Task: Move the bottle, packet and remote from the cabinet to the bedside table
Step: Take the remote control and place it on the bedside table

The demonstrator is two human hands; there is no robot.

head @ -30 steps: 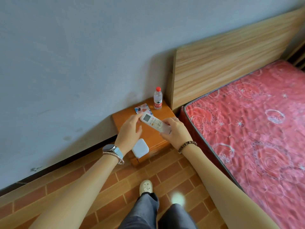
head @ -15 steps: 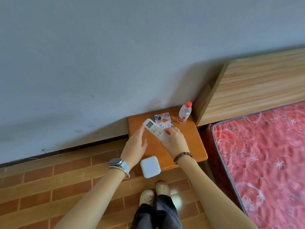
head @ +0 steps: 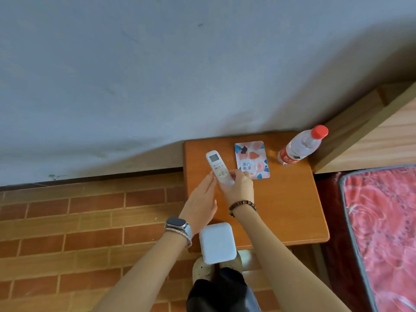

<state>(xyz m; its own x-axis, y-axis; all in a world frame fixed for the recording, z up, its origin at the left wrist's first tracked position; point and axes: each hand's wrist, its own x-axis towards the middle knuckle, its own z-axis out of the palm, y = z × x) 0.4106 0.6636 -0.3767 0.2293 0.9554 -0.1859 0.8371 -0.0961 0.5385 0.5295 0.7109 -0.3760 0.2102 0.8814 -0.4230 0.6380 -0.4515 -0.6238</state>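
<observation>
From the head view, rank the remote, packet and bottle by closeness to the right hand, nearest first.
1. remote: held in the right hand, at its left.
2. packet: just beyond the fingertips, lying flat.
3. bottle: far right corner of the bedside table, by the headboard.

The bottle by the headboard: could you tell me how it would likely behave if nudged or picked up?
The bottle stands upright, tall over a narrow base, so a sideways nudge would probably tip it. Being round, it might then roll across the bedside table. Its thin clear plastic probably dents under a firm squeeze.

White box (head: 217, 243) at near edge; red mattress (head: 382, 233), wooden headboard (head: 369, 136), brick floor (head: 78, 221).
</observation>
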